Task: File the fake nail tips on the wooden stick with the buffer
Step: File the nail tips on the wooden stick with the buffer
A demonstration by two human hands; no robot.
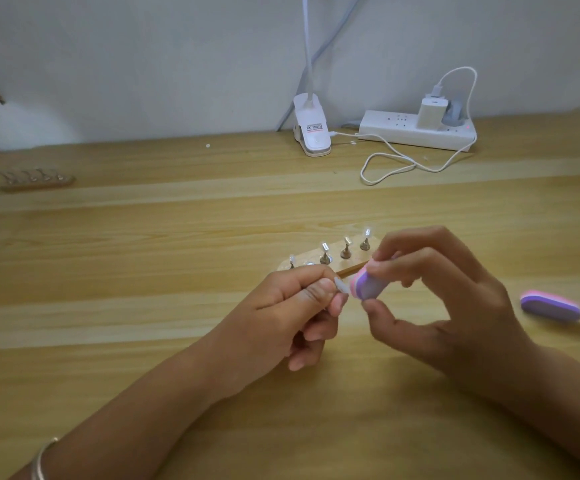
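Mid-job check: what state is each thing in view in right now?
Left hand: pinches one nail tip.
Right hand: holds buffer, edge at that tip.
Wooden stick: lying flat, four more tips upright.
Spare buffer: lying flat, untouched.
Power strip: charger plugged in, red light on.

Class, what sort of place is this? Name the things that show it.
Likely a home desk used for nail practice: wooden table, power strip, clip-on lamp by the wall, and a wooden stick of fake nail tips.
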